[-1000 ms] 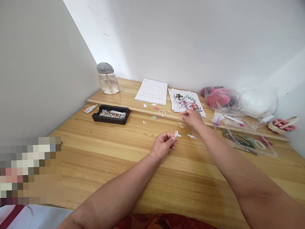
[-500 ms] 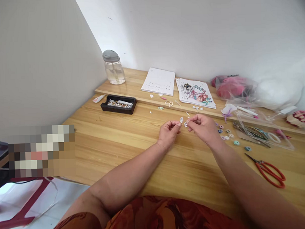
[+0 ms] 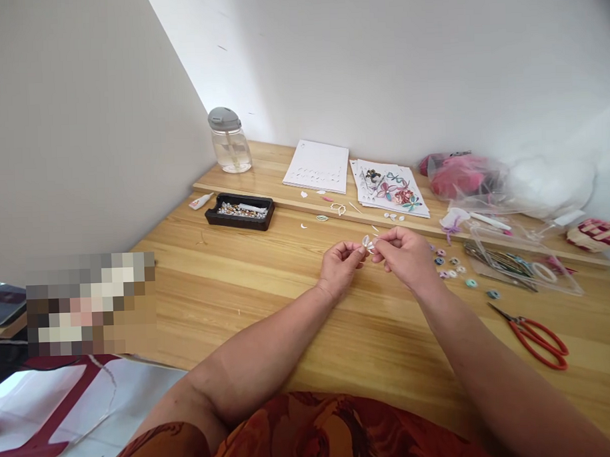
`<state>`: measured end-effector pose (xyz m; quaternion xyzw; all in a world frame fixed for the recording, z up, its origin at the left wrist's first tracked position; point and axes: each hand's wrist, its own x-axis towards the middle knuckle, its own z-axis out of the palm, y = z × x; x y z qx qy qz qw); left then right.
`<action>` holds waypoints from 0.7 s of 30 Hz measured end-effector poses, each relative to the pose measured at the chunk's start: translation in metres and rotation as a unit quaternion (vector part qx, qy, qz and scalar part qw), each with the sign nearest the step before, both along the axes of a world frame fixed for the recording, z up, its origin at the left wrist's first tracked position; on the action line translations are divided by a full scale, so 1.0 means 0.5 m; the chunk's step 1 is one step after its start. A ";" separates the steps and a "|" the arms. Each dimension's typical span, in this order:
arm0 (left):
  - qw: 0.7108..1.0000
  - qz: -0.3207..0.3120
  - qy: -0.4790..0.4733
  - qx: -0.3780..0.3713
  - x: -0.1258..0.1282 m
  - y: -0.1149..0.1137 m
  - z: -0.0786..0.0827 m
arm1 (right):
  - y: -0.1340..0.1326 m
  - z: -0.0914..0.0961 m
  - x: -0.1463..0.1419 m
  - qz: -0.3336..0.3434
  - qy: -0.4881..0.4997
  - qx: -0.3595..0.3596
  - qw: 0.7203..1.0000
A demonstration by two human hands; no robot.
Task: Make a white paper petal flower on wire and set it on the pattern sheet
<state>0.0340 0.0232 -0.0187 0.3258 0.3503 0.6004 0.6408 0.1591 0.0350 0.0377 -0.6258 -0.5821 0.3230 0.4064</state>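
Above the middle of the table, my left hand [image 3: 338,268] pinches a small white petal [image 3: 366,240] between thumb and fingertips. A second white petal is in the closed fingertips of my right hand [image 3: 405,257]. The two petals meet or overlap at the fingertips; whether they are joined is too small to make out. Just beyond the hands lie several loose white petals [image 3: 393,217] on the ledge. Several small thread spools [image 3: 454,261] sit right of my right hand.
Red-handled scissors [image 3: 536,340] lie at the right. A black tray [image 3: 241,221] of beads stands at the left, near a small glue tube [image 3: 201,201]. Behind are a water bottle [image 3: 231,148], a paper stack [image 3: 317,165], picture sheets [image 3: 391,185] and a clear box [image 3: 551,266] of tools.
The two petals, apart before, have come together between my fingertips. My right hand has moved slightly left toward my left hand. The whole view has shifted a little.
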 end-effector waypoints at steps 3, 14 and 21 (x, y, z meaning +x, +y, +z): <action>1.000 -0.002 -0.002 -0.001 0.000 0.000 0.000 | 0.000 0.003 -0.002 -0.004 -0.004 0.002 1.000; 1.000 -0.005 0.005 0.011 0.000 0.001 -0.004 | -0.009 0.008 -0.011 -0.009 0.106 -0.022 0.994; 0.999 -0.018 0.028 0.040 0.001 0.003 -0.012 | -0.016 0.018 -0.022 -0.030 0.152 -0.062 0.986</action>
